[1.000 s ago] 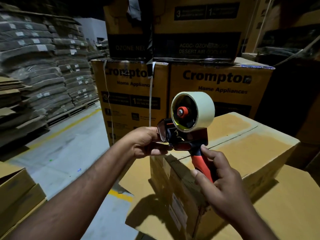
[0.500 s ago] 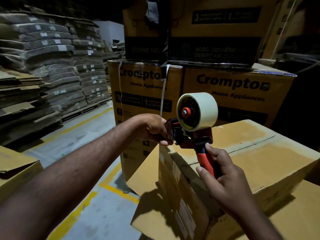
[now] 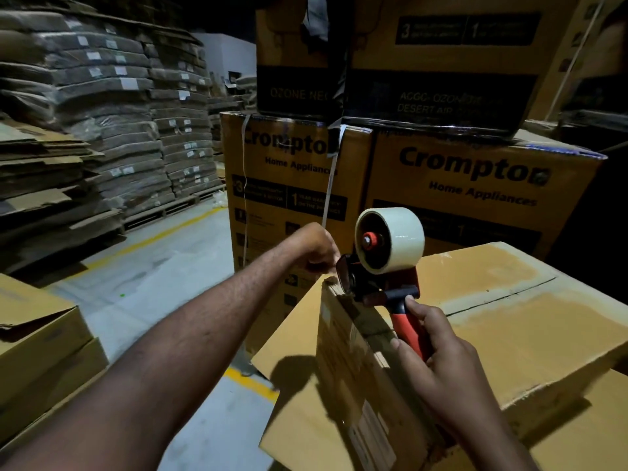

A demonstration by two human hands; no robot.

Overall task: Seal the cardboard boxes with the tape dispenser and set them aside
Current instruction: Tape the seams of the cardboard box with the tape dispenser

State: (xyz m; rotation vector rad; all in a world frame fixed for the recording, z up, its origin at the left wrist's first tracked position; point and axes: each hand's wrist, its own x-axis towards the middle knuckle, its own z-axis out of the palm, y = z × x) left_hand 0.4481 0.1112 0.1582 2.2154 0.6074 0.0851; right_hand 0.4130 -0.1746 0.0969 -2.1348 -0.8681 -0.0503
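Cardboard box (image 3: 526, 341) lies before you, its top seam (image 3: 503, 295) not yet taped, with the dispenser (image 3: 384, 266) nosed onto its left top edge. Your right hand (image 3: 438, 355) grips the red handle. Your left hand (image 3: 316, 249) is curled at the dispenser's mouth; whether it pinches tape can't be told. You're starting the strip, I judge. Next, press the end down and pull along the seam.

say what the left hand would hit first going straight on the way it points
Likely the tape roll right beside the left hand; if it clears that, the printed Crompton box behind. Depth is unclear.
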